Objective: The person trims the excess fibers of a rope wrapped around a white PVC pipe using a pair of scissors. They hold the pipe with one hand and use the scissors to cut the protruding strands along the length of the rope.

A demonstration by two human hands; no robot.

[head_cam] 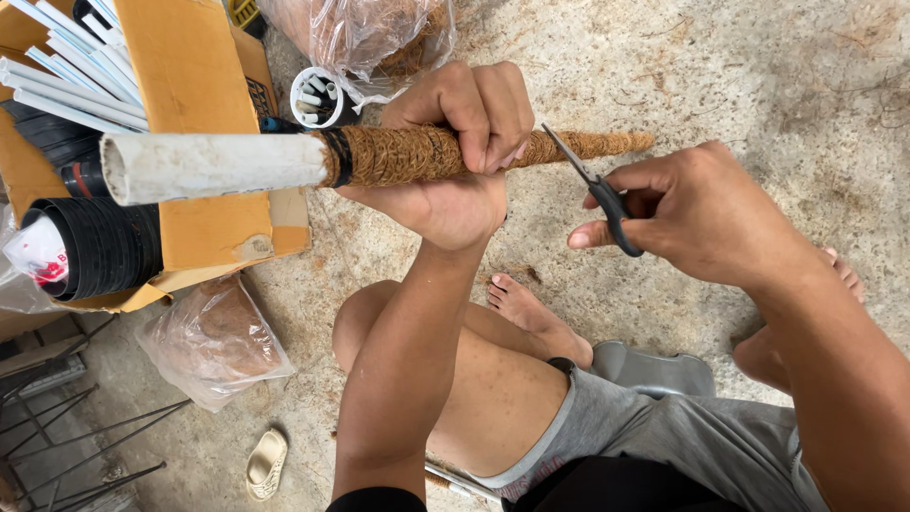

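Your left hand (464, 142) clamped the stiff, rough-gripping coir-wrapped white plastic pipe (284, 161); your right hand (692, 213) closed around the black-handled scissors (597, 190), blades barely parted.

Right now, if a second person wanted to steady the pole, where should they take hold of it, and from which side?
Probably the bare white end of the pole, gripped from above. It sticks out free past the left hand, which wraps the rope-covered middle, and it is smooth and round. The thin far end lies near the scissors in the right hand.
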